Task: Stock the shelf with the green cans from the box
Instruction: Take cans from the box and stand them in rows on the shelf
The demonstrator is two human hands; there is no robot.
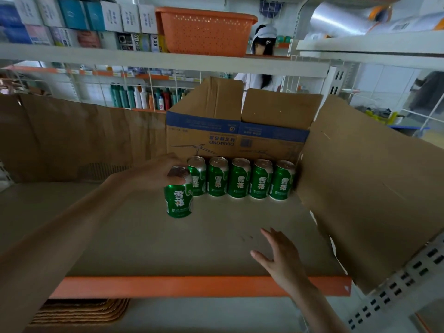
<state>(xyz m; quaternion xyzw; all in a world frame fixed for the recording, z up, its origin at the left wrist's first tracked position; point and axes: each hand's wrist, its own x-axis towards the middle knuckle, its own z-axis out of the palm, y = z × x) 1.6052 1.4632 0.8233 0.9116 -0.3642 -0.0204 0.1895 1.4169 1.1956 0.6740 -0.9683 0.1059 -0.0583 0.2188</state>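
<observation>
Fingers (171, 157) of left hand (153, 173) gripping top of green can (179, 200); right hand (280, 252) spread, empty. Placing step, apparently. Next: set flush left of row (240, 181), release.

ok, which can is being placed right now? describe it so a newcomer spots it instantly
Find the shelf with the orange front edge, then the open cardboard box at its back. Five green cans line up before the box; the target can is at the row's left end, nearer the camera. It alone has the left hand gripping its top.
</observation>
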